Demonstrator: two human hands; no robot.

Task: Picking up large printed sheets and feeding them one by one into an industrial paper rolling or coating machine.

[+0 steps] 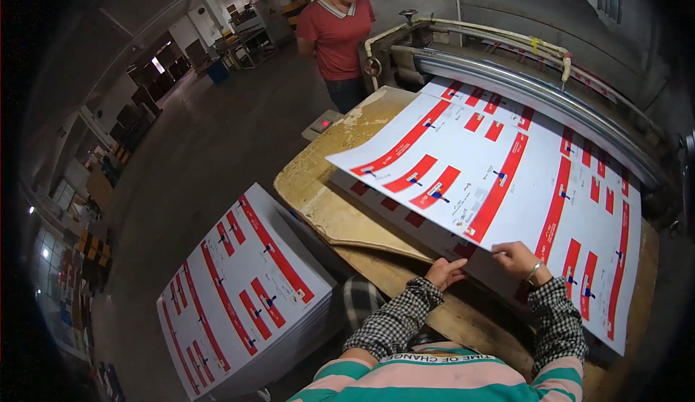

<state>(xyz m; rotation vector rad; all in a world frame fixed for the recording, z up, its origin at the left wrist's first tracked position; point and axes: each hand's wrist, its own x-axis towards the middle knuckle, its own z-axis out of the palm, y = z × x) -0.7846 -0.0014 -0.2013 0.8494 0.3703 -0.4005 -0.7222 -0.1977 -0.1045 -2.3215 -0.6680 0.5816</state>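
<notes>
**A:** How's that big printed sheet going to handle? It's the white one with red label blocks, lying tilted across the wooden tabletop, far edge up by the metal roller at 1 o'clock.

**B:** From my seat, I'd say light but floppy. It's wide and thin, so it'll sag and flap if I lift it from one corner, and the coating looks glossy, so probably slippery. Edges crease easily too. I'd take it along the near edge with both hands spaced apart.

**A:** What are the hands doing?

**B:** Right hand is pinching the near edge of the sheet, fingers curled over it, at about 5 o'clock. Left hand is just beside it, thumb and fingers closed together at that same edge, where it meets the stack of sheets underneath. I can't tell if it's really gripping or just touching.

**A:** Anything you can't see?

**B:** Plenty. The top sheet hides most of that stack, so no idea how thick it is. The second pile of sheets at 8 o'clock is cut off near the bottom. The person in the red shirt at 12 o'clock has hands out of view.
</notes>
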